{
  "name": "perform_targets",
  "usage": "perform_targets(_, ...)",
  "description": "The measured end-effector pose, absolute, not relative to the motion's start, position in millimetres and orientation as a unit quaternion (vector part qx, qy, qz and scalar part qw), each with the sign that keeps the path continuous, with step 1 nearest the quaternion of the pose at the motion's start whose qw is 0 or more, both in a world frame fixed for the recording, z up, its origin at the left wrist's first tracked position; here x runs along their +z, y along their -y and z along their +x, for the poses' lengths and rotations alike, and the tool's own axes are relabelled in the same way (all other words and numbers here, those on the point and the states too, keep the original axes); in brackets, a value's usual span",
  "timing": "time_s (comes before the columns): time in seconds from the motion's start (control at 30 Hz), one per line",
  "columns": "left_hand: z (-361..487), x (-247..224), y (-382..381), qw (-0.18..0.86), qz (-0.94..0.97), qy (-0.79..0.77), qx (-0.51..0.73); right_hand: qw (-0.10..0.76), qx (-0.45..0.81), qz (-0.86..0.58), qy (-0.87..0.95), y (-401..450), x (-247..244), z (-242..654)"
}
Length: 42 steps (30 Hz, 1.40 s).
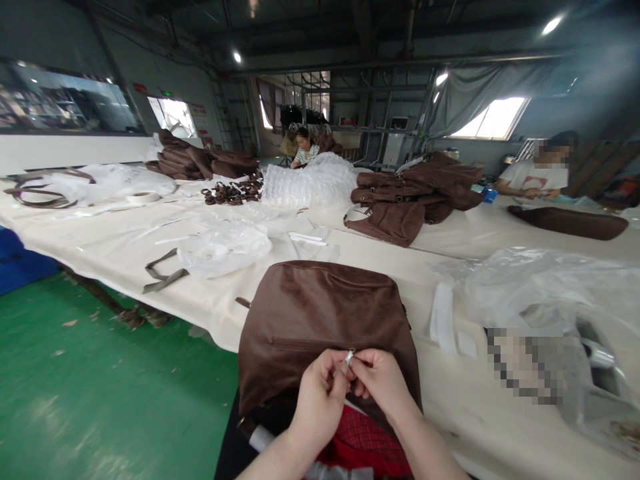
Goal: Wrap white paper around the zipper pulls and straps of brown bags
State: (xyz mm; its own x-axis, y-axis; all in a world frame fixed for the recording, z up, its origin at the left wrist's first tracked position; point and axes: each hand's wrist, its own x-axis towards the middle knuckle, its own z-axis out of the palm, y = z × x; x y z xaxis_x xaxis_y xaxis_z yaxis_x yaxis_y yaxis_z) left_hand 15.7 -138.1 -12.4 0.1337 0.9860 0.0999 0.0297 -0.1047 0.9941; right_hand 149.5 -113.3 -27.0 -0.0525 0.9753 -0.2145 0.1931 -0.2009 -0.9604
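Head: fingers (pixel 341 382) pinch silvery wrap (pixel 349 358) on leathery bag (pixel 325 300).

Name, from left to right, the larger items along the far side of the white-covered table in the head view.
Crumpled white wrapping → heap of folded dark brown material → bulky stack of clear plastic → pile of brown bags → long, flat dark brown piece.

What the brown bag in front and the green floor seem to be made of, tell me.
Brown bag: leather or imitation leather, softly glossy, judging by its sheen and mottled tone; which one stays open.
Green floor: probably painted or resin-coated, shiny, since it shows pale blurred reflections.
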Motion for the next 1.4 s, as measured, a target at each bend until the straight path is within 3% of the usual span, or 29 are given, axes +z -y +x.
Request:
perform_targets(0.1, 16, -10, 141, 0.426, 0.616, -0.475, 0.463, 0.418, 0.528, -0.577, 0.462, 114, -24, 149)
perform_targets(0.27, 16, -15, 142, 0.316, 0.668, -0.495, 0.458, 0.484, 0.705, -0.409, 0.319, 117, -24, 149)
perform_targets(0.5, 15, -22, 139, 0.333, 0.624, -0.502, 0.498, 0.493, 0.744, -0.36, 0.273, 120, -30, 150)
perform_targets(0.6, 12, -19, 136, 0.312, 0.65, -0.525, 0.452, 0.475, 0.767, -0.34, 0.265, 119, -31, 154)
perform_targets(1.23, 2, -20, 139, 0.046, 0.788, -0.448, 0.42, 0.485, 0.746, -0.372, 0.263, 123, -24, 150)
perform_targets(1.4, 4, -16, 141, 0.088, 0.787, -0.432, 0.432, 0.486, 0.725, -0.388, 0.295, 124, -23, 146)
